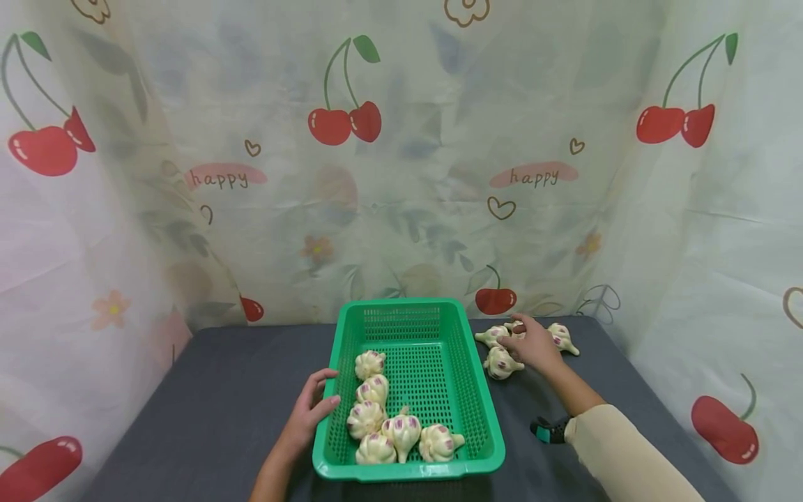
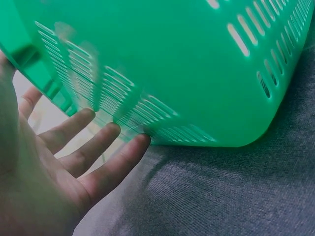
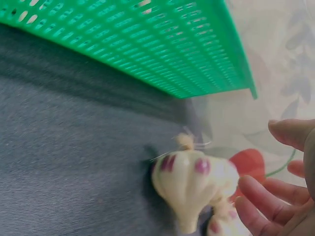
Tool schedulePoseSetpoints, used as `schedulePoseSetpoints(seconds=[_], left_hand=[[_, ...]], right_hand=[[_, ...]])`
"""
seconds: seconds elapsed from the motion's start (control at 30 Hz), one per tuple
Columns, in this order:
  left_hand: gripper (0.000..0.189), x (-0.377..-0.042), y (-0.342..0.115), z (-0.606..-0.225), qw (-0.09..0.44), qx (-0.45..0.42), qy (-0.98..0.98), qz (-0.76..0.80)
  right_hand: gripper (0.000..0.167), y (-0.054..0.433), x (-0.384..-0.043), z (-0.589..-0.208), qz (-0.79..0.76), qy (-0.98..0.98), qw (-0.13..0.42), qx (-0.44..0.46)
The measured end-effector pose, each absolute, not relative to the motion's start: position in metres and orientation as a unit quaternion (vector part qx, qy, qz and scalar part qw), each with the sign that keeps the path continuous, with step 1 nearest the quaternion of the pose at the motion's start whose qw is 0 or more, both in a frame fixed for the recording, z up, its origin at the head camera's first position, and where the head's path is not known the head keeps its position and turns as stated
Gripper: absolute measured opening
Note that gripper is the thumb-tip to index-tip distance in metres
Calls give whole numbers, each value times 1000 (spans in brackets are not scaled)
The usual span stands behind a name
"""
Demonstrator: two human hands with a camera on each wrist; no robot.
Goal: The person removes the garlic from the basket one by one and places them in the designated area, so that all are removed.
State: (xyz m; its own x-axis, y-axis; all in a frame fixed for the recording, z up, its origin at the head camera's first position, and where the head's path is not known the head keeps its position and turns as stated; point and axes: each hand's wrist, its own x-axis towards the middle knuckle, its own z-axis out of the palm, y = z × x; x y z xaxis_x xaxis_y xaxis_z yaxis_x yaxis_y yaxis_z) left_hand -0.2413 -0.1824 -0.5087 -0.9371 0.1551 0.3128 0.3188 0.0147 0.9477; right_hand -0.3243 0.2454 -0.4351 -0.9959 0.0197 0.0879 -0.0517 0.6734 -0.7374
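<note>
A green plastic basket (image 1: pixel 495 446) holds several garlic bulbs (image 1: pixel 402 431) with purple patches, along its left side and near end. My left hand (image 1: pixel 305 413) is at the basket's left rim. In the left wrist view, extended fingertips (image 2: pixel 140 142) touch the slotted outer wall. To the right of the basket, my right hand (image 1: pixel 532 343) reaches over a small group of loose garlic bulbs (image 1: pixel 502 364), partly covering some. Its fingers (image 3: pixel 261 196) are spread and relaxed in the right wrist view, beside a garlic bulb (image 3: pixel 189 179), with nothing held.
A dark grey cloth (image 1: pixel 251 390) covers the table. Another garlic bulb (image 1: pixel 562 338) lies just right of my right hand. A black strap with a teal patch (image 1: pixel 549 431) shows at the right wrist. Printed curtains (image 1: pixel 401 209) stand behind and at both sides.
</note>
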Motion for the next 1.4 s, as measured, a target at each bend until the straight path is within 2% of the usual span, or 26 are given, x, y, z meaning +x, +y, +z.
schedulePoseSetpoints(seconds=[0.3, 0.73, 1.07, 1.4], left_hand=[[40, -241, -183, -508, 62, -161, -711, -681], [40, -243, -183, -510, 61, -167, -711, -681], [40, -242, -184, -510, 55, -156, -712, -683], [40, -241, -183, -507, 48, -142, -714, -684]], right_hand=[[64, 235, -332, -412, 363, -929, 59, 48], [62, 215, -332, -397, 345, -933, 50, 87], [55, 196, -335, -404, 371, -919, 53, 126], [55, 177, -337, -400, 388, -910, 40, 139]])
